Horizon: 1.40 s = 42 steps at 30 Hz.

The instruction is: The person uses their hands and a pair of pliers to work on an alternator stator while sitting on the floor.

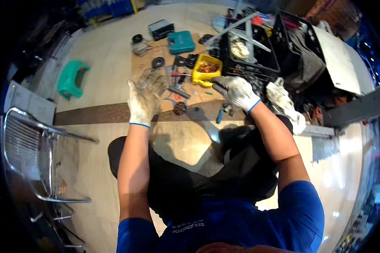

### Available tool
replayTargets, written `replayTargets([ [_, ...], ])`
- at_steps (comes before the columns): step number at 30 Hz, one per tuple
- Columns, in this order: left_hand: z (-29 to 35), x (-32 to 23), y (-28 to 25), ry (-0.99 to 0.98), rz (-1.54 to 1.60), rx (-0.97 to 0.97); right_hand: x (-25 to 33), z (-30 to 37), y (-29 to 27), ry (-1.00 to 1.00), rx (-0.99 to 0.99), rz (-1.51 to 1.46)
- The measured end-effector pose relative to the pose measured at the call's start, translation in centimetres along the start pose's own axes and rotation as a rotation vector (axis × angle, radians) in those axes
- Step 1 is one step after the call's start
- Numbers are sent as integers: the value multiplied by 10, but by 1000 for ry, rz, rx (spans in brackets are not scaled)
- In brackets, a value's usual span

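Both my hands wear whitish knitted gloves with blue cuffs, soiled grey on the fingers. My left hand [145,98] is raised at the left side of the cardboard sheet [143,63], palm up, fingers spread, holding nothing. My right hand [239,91] reaches to the front right corner of a yellow tray [202,78], fingers stretched leftward; I cannot tell whether they touch it. Copper-coloured bits [208,67] lie in the tray. Between my hands are a dark grey rod-like piece [178,92], a small green-handled screwdriver [205,92], a red-handled tool [180,74] and a dark round wound part [180,108].
A teal tool case [181,42], a black ring [158,63] and a metal box [161,29] lie farther off. Black crates [266,63] of parts stand right, beside a white cloth [283,103]. A blue-handled tool [220,116] lies nearby. Left are a green stool [70,80] and metal chair [25,139].
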State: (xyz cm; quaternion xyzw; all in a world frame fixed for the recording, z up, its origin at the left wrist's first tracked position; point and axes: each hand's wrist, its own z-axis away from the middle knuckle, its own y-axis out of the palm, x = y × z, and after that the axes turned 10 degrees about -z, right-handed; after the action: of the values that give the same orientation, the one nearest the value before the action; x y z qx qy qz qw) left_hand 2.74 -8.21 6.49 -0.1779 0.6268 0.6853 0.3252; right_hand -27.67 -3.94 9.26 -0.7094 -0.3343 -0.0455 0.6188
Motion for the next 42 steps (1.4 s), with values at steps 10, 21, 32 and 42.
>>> replayTargets([
  [10, 12, -19, -23, 175, 66, 28, 13, -33, 44, -114, 35, 4],
  [21, 4, -26, -40, 217, 42, -110, -6, -30, 57, -3, 274, -9],
  [32, 11, -18, -47, 192, -142, -47, 14, -28, 37, 23, 319, -168],
  [42, 36, 42, 16, -45, -323, 123, 25, 10, 89, -164, -182, -264],
])
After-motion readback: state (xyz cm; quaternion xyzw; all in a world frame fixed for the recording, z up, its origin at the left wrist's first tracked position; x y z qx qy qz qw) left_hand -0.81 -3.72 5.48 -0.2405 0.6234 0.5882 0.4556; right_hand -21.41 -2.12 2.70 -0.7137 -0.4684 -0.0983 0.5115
